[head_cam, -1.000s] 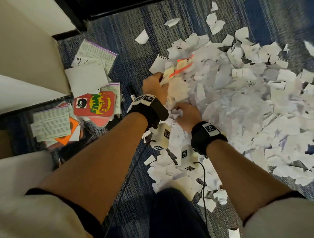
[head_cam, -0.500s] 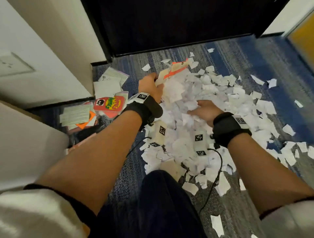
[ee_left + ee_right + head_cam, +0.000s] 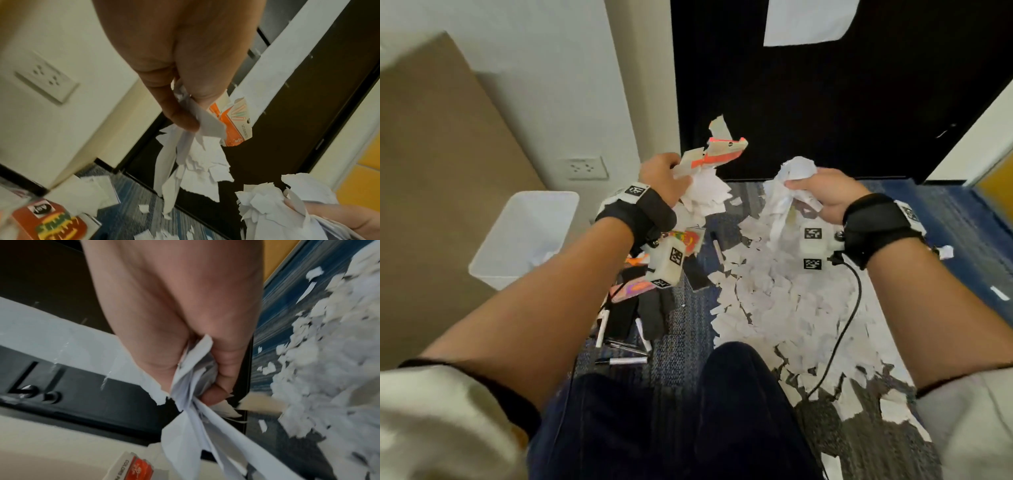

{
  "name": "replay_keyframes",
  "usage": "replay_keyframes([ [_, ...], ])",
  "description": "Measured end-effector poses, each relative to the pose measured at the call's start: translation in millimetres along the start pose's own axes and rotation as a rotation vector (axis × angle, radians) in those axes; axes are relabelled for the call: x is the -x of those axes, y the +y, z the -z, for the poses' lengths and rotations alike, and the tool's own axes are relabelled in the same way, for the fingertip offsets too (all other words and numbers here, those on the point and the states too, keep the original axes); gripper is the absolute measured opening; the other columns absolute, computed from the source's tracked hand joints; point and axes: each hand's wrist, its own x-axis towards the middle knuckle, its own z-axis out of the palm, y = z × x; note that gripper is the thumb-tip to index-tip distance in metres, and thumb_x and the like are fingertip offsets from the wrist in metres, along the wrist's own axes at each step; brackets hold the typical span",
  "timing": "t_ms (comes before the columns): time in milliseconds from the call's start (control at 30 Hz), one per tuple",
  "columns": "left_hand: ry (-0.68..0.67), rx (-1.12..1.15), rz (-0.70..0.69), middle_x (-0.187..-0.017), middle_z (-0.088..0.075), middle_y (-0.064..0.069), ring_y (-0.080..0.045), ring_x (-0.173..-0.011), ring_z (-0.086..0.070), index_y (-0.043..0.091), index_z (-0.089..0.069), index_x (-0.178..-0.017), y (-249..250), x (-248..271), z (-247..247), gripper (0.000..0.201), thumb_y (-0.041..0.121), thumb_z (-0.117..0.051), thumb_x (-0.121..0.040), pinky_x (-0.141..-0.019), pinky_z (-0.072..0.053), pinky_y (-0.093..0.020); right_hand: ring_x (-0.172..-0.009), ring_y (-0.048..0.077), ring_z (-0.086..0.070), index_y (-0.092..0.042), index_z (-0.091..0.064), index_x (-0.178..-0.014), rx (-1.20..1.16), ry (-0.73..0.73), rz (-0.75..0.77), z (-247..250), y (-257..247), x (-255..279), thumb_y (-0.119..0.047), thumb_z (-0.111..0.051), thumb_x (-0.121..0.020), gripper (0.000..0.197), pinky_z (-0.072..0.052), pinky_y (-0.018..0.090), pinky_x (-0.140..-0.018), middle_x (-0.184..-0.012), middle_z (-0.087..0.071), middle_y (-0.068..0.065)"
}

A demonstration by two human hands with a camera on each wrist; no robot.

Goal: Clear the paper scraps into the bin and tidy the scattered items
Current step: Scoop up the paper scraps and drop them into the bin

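The left hand [image 3: 661,178] is closed tight around a bunch of torn white paper with a flattened orange-and-white carton [image 3: 717,154] caught up in it, the scraps trailing down below the fist; the left wrist view shows the thumb and fingers [image 3: 176,113] pinching the sheets together. The right hand [image 3: 825,195] is likewise clenched on its own wad of crumpled scraps [image 3: 791,192], with strips hanging from under the curled fingers [image 3: 216,392]. Both handfuls are lifted clear of the carpet, in front of a black door. Below and between the arms, the big heap of paper scraps [image 3: 774,301] covers much of the blue carpet [image 3: 945,219], so most of the clearing looks to be still ahead. The white plastic bin [image 3: 493,253] stands to the person's left against the wall, well apart from both hands; only a few white pieces show at its bottom, and the forearm hides the rest of its inside. Beside the heap, under the left wrist, lie a red printed card [image 3: 688,240], dark flat items and a marker [image 3: 626,360], scattered and seemingly not yet tidied. Judging by this, the next move is likely to carry both handfuls left to the bin.
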Motion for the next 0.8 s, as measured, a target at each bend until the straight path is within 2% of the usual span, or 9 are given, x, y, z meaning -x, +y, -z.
replay_keyframes([
  [133, 0.062, -0.031, 0.107, -0.095, -0.064, -0.006, -0.025, -0.086, -0.061, 0.010, -0.064, -0.114, -40.3, 15.1, 60.4, 0.028, 0.020, -0.063, -0.088, -0.070, -0.041, -0.026, -0.094, 0.023, -0.072, -0.009, -0.064, -0.117, -0.027, -0.132, -0.010, -61.0, -21.8, -2.5, -0.004, -0.064, -0.092, 0.025, -0.060, 0.031, -0.072, -0.109, -0.071, 0.014],
  [200, 0.097, -0.057, 0.152, -0.093, -0.063, -0.008, -0.027, -0.086, -0.061, 0.008, -0.064, -0.110, -63.9, 24.1, 88.5, 0.026, 0.020, -0.064, -0.087, -0.068, -0.040, -0.026, -0.099, 0.024, -0.071, -0.009, -0.063, -0.118, -0.054, -0.190, -0.018, -99.2, -30.7, -4.2, -0.006, -0.065, -0.092, 0.027, -0.059, 0.034, -0.079, -0.111, -0.071, 0.015],
  [300, 0.143, -0.109, 0.217, -0.088, -0.060, -0.006, -0.023, -0.080, -0.055, 0.007, -0.065, -0.103, -100.9, 40.0, 122.2, 0.021, 0.019, -0.065, -0.086, -0.067, -0.038, -0.026, -0.108, 0.024, -0.067, -0.004, -0.059, -0.124, -0.135, -0.299, -0.011, -158.2, -42.1, -12.8, -0.005, -0.062, -0.093, 0.031, -0.055, 0.034, -0.094, -0.120, -0.067, 0.016],
  [333, 0.152, -0.122, 0.233, -0.088, -0.063, -0.006, -0.024, -0.079, -0.056, 0.008, -0.066, -0.099, -113.6, 45.0, 130.9, 0.018, 0.019, -0.065, -0.085, -0.067, -0.039, -0.027, -0.110, 0.023, -0.066, -0.003, -0.059, -0.124, -0.157, -0.334, -0.009, -178.2, -46.4, -14.9, -0.005, -0.061, -0.094, 0.031, -0.054, 0.033, -0.095, -0.122, -0.066, 0.015],
  [467, 0.208, -0.127, 0.293, -0.086, -0.067, -0.007, -0.027, -0.080, -0.060, 0.010, -0.070, -0.096, -162.2, 61.6, 157.0, 0.015, 0.013, -0.063, -0.083, -0.065, -0.039, -0.028, -0.102, 0.019, -0.063, -0.001, -0.057, -0.124, -0.279, -0.467, -0.037, -253.1, -61.2, -22.0, -0.005, -0.059, -0.095, 0.029, -0.056, 0.023, -0.081, -0.114, -0.065, 0.013],
  [567, 0.227, -0.128, 0.340, -0.091, -0.068, -0.011, -0.031, -0.085, -0.061, 0.007, -0.068, -0.099, -193.8, 68.8, 168.0, 0.016, 0.012, -0.060, -0.086, -0.069, -0.044, -0.032, -0.095, 0.017, -0.064, -0.002, -0.058, -0.121, -0.273, -0.549, -0.056, -303.2, -65.5, -23.4, -0.005, -0.059, -0.095, 0.025, -0.056, 0.022, -0.080, -0.108, -0.067, 0.012],
  [700, 0.231, -0.163, 0.410, -0.081, -0.061, -0.009, -0.032, -0.078, -0.056, 0.011, -0.060, -0.083, -225.5, 72.9, 167.2, 0.005, 0.014, -0.059, -0.087, -0.064, -0.036, -0.029, -0.091, 0.018, -0.065, -0.003, -0.058, -0.121, -0.237, -0.566, -0.070, -361.5, -54.4, -29.5, -0.003, -0.060, -0.094, 0.027, -0.055, 0.025, -0.085, -0.105, -0.067, 0.012],
  [767, 0.219, -0.171, 0.412, -0.084, -0.066, -0.007, -0.033, -0.083, -0.061, 0.017, -0.063, -0.085, -238.3, 72.4, 161.7, 0.001, 0.018, -0.062, -0.085, -0.068, -0.043, -0.030, -0.086, 0.016, -0.064, -0.005, -0.059, -0.117, -0.198, -0.564, -0.089, -388.4, -43.8, -31.0, -0.003, -0.060, -0.094, 0.023, -0.056, 0.024, -0.080, -0.100, -0.067, 0.011],
  [800, 0.217, -0.176, 0.411, -0.091, -0.069, -0.007, -0.032, -0.089, -0.063, 0.018, -0.066, -0.094, -243.7, 72.2, 158.8, 0.010, 0.020, -0.064, -0.084, -0.074, -0.048, -0.032, -0.083, 0.016, -0.064, -0.006, -0.059, -0.114, -0.172, -0.558, -0.097, -400.1, -37.1, -31.4, -0.002, -0.059, -0.094, 0.020, -0.056, 0.023, -0.075, -0.098, -0.066, 0.010],
])
